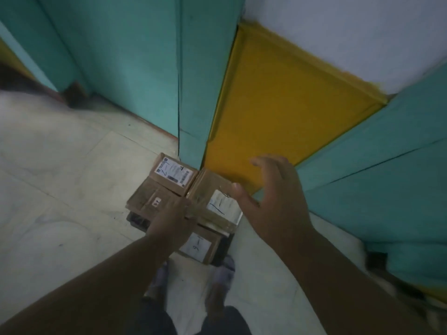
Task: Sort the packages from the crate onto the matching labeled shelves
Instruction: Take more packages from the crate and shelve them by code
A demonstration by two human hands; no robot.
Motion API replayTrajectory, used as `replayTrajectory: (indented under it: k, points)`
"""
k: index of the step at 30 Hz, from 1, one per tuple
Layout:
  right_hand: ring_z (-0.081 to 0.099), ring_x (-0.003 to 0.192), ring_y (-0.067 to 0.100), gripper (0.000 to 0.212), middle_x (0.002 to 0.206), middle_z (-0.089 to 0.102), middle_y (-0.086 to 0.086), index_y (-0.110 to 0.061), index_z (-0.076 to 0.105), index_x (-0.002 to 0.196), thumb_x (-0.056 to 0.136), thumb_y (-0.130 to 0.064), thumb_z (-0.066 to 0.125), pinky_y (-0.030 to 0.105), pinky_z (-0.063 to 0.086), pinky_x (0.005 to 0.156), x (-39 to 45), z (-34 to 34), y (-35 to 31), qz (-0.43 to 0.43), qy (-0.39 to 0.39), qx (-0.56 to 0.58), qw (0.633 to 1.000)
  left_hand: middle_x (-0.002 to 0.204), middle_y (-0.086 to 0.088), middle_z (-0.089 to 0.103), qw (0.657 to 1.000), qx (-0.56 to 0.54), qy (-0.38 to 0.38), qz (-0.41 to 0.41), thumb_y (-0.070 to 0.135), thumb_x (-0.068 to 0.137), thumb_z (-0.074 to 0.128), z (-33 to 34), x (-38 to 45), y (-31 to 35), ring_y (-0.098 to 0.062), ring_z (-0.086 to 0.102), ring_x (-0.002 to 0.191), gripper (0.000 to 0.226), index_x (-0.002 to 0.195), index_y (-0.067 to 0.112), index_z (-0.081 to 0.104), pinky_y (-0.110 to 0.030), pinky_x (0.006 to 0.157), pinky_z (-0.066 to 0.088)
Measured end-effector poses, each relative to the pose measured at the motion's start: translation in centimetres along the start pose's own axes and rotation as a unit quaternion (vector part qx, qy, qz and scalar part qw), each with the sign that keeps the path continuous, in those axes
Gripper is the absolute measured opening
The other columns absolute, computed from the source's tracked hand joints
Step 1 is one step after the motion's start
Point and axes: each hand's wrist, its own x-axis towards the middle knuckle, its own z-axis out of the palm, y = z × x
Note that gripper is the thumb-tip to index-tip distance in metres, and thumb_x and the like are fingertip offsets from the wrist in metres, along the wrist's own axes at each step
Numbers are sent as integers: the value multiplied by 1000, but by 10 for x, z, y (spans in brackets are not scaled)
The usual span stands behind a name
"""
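The view looks steeply down at a dark crate (135, 220) on a pale tiled floor (60, 189), set against the corner where a teal wall (121, 68) meets a yellow panel (278, 112). The crate is piled with brown cardboard packages. One at the far side carries a printed white label (173, 172) with a handwritten stroke on it. Beside it on the right lies a taped package (212, 201) with a white label marked with a single blue stroke. Nearer the person, a lower package (199, 246) shows a white label with a handwritten figure, too blurred to read surely. On the left of the pile sits another box (151, 199) with a small white sticker. The left hand (170, 222) reaches down onto the pile, its fingers at the near edge of the taped package; whether they grasp it or merely rest on it cannot be told. The right hand (271, 197) hovers above the pile's right side, fingers spread and relaxed, holding nothing. Below, the person's two feet (220, 286) stand just short of the crate.
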Motion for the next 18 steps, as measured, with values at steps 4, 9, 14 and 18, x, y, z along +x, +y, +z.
replayTrajectory:
  k: [4,9,14,18]
  points:
    - [56,107,25,50,117,59,10,-8,58,121,87,-44,62,40,54,81,-1,66,55,35,-74,-9,997,82,6,61,997,-59,-9,-53,25,96,54,45,48,-18,-7,62,66,9,90,31,54,-21,50,48]
    - [52,114,23,52,126,57,8,-13,54,131,89,-43,66,39,51,87,-5,156,120,76,-177,-25,981,88,-8,69,953,-221,-41,-203,38,95,57,111,94,-57,-20,65,72,16,95,24,63,-41,66,59]
    - [35,141,29,71,156,36,8,-18,30,154,96,-47,57,47,37,110,13,234,173,115,-316,-83,938,99,-10,72,853,-406,-63,-323,39,97,58,159,119,-68,-26,72,91,17,101,24,65,-44,82,59]
    - [34,144,31,71,159,33,8,-19,26,156,98,-47,55,50,36,113,23,260,187,191,-380,-20,905,102,-14,75,812,-483,-32,-326,30,98,57,170,124,-62,-29,73,94,22,113,16,66,-48,87,59]
